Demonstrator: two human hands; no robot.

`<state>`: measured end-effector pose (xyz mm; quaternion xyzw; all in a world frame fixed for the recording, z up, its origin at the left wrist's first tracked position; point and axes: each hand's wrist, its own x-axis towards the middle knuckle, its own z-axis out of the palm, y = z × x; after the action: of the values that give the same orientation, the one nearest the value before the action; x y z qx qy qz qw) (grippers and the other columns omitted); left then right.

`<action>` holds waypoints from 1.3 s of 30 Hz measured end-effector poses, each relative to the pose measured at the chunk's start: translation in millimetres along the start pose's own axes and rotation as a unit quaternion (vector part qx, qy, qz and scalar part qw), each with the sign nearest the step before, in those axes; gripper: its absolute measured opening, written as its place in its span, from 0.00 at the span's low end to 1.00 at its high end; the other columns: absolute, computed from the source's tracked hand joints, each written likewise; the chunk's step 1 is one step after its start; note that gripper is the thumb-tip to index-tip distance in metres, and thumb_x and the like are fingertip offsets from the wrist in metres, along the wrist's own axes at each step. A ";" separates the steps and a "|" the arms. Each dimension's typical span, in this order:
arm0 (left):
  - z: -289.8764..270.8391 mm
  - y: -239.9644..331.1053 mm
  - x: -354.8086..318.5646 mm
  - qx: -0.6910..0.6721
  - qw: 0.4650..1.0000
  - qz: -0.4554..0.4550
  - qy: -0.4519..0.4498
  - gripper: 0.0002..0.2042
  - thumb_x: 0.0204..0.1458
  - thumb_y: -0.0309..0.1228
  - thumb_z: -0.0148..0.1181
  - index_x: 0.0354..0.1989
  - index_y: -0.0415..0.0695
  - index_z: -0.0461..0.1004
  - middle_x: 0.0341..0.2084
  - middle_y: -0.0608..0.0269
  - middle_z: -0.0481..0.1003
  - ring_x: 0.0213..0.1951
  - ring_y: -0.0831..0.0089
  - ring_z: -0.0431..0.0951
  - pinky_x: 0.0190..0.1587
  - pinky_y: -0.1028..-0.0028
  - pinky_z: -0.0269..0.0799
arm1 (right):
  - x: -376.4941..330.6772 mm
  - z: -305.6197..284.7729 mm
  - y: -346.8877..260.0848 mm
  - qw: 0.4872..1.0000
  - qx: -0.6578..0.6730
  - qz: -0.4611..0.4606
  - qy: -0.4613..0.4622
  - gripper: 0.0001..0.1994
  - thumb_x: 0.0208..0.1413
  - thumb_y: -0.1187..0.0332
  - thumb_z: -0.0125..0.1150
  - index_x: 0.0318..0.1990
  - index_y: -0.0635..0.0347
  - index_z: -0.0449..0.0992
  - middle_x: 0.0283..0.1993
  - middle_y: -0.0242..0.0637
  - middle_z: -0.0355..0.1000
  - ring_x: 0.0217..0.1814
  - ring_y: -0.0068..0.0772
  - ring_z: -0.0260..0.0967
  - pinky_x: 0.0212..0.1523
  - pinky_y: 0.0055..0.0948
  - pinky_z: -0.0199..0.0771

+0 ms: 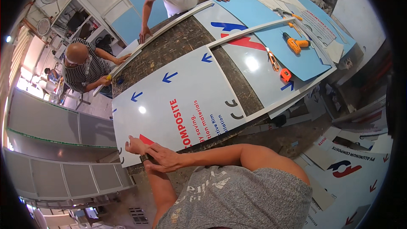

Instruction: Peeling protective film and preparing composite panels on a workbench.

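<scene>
My left hand (135, 146) is held over the near left corner of a white composite panel (190, 87) with blue arrows and red print. Its fingers look curled in, and nothing shows in them. Round my left wrist is a dark wristband (145, 157). My right hand (165, 157) reaches across from the right, its fingers closed on the band and wrist. A pale frame strip (250, 28) runs along the panel's far right side, part of a frame on the dark, worn worktable (169, 46).
An orange drill (295, 43), a red tape measure (285, 75), a utility knife (272, 59) and pliers (283, 13) lie on sheets at right. Two people across the table touch a long frame strip (169, 25). Framed panels (46, 123) stand at left; sheets (347, 178) lie at lower right.
</scene>
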<state>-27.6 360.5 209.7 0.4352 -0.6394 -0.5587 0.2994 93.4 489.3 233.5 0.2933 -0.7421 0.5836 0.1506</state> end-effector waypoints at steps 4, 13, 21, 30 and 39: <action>-4.1 -21.6 22.4 -0.039 0.999 -0.034 -0.003 0.22 0.63 0.35 0.62 0.63 0.39 0.70 0.56 0.42 0.75 0.52 0.48 0.79 0.53 0.59 0.78 | -3.0 3.7 -7.8 0.999 0.021 0.024 -0.039 0.22 0.67 0.53 0.59 0.58 0.60 0.66 0.62 0.48 0.63 0.62 0.54 0.62 0.62 0.42 0.67; 10.3 -156.9 108.5 -0.048 0.998 0.005 0.036 0.20 0.65 0.35 0.60 0.63 0.41 0.69 0.57 0.40 0.73 0.52 0.46 0.79 0.53 0.56 0.80 | -22.8 11.2 -15.7 0.999 0.005 -0.004 -0.048 0.26 0.67 0.52 0.58 0.62 0.63 0.64 0.63 0.52 0.63 0.62 0.56 0.63 0.63 0.45 0.66; 23.1 -218.4 183.3 -0.065 0.993 0.025 0.091 0.20 0.66 0.35 0.57 0.64 0.42 0.69 0.58 0.39 0.72 0.54 0.45 0.78 0.54 0.54 0.79 | -7.3 11.4 -27.9 0.998 0.006 -0.023 -0.064 0.29 0.67 0.52 0.58 0.65 0.63 0.63 0.64 0.53 0.62 0.63 0.56 0.63 0.63 0.46 0.66; -20.4 -8.8 -13.8 0.101 0.991 -0.060 0.056 0.22 0.66 0.37 0.57 0.65 0.43 0.68 0.59 0.38 0.71 0.54 0.42 0.78 0.56 0.51 0.77 | -14.7 0.1 -14.9 0.998 -0.003 -0.020 -0.055 0.30 0.66 0.51 0.59 0.66 0.63 0.63 0.63 0.52 0.62 0.62 0.56 0.63 0.63 0.45 0.67; -63.9 -21.3 -28.9 0.106 0.989 -0.048 0.086 0.22 0.65 0.37 0.57 0.64 0.41 0.69 0.57 0.38 0.72 0.53 0.42 0.78 0.56 0.52 0.75 | -28.8 -2.5 -22.7 0.996 -0.003 0.009 -0.093 0.30 0.66 0.50 0.59 0.65 0.65 0.64 0.62 0.55 0.64 0.61 0.58 0.64 0.64 0.46 0.66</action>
<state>45.5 357.3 204.4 0.5412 -0.6454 -0.4621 0.2775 129.5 495.8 235.6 0.3388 -0.7574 0.5528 0.0768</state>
